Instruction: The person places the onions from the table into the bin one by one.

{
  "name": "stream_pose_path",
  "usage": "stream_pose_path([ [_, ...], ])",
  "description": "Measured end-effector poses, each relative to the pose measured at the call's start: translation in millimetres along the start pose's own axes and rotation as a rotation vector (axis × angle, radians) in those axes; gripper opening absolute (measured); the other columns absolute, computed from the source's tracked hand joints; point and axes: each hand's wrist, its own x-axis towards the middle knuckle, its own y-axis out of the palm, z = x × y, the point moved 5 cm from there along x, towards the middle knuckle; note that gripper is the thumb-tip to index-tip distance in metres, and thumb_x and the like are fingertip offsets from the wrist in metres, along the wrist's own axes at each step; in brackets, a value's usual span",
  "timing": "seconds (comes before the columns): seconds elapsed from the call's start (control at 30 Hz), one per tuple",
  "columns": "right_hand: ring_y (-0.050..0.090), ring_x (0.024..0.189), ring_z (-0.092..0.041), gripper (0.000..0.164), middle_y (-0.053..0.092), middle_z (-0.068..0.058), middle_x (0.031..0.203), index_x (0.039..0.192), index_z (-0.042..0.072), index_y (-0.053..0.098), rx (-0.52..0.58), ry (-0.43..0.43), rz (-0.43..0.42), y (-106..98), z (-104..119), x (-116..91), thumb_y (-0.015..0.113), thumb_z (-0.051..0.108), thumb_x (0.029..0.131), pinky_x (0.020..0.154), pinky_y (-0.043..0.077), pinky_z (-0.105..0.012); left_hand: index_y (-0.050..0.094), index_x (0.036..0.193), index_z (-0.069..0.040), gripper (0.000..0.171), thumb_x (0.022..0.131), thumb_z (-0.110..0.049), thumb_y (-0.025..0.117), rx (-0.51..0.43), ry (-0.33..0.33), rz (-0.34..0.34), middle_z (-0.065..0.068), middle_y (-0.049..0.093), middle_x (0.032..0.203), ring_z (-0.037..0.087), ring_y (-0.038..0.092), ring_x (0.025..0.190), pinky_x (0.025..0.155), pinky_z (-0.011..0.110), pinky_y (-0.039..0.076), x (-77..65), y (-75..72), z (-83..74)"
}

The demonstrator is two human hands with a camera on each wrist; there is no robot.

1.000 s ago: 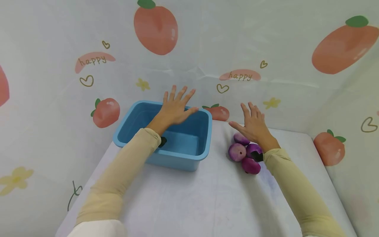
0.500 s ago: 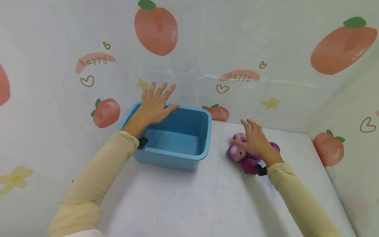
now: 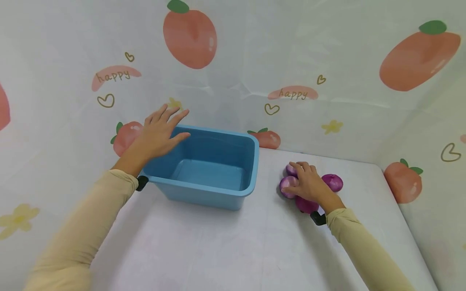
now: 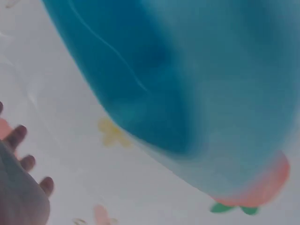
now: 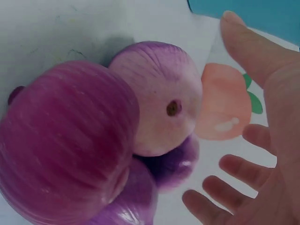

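White table (image 3: 218, 250), right hand (image 3: 308, 184) over onions (image 3: 306, 205), 1 tub (image 3: 200, 196)

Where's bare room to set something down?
Bare tabletop: between the blue tub and the red onions, in front of the tub, and from the onions to the right edge. The visible tub floor is bare too. Crowded: the onion cluster at the right hand; the tub's left end, overlapped by the left hand.

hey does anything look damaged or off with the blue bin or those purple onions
Only one thing: the pale onion has a dark round spot against its light skin, perhaps the root end. The blue bin stands upright.
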Motion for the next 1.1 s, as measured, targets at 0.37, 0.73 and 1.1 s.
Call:
stream_pose_path([
  [0.37,0.044,0.129,-0.057,0.088,0.043,-0.030,0.146,0.148,0.002,0.045,0.008,-0.039,0.017,11,5,-1,0.082,0.047,0.081,0.101,0.049,-0.069,0.025,0.163,-0.029,0.069,0.102,-0.051,0.049,0.021,-0.027,0.074,0.012,0.017,0.173,0.045,0.009,0.159,0.121,0.075,0.011,-25.5,10.6,50.6],
  [0.73,0.051,0.120,-0.052,0.079,0.047,-0.032,0.135,0.138,-0.002,0.056,0.003,-0.054,-0.009,14,7,1,0.088,0.036,0.077,0.096,0.054,-0.063,0.024,0.163,-0.029,0.073,0.100,-0.051,0.053,-0.036,-0.047,0.123,0.012,0.017,0.173,0.050,0.013,0.157,0.119,0.078,0.017,-39.0,35.7,66.4],
  [1.1,0.063,0.105,-0.038,0.079,0.054,-0.031,0.126,0.135,-0.008,0.051,-0.034,-0.051,0.061,20,12,6,0.088,0.032,0.077,0.100,0.054,-0.056,0.025,0.164,-0.021,0.072,0.099,-0.030,0.055,-0.057,-0.088,0.127,0.012,0.024,0.171,0.049,0.014,0.157,0.123,0.073,0.010,-40.1,43.8,72.0],
])
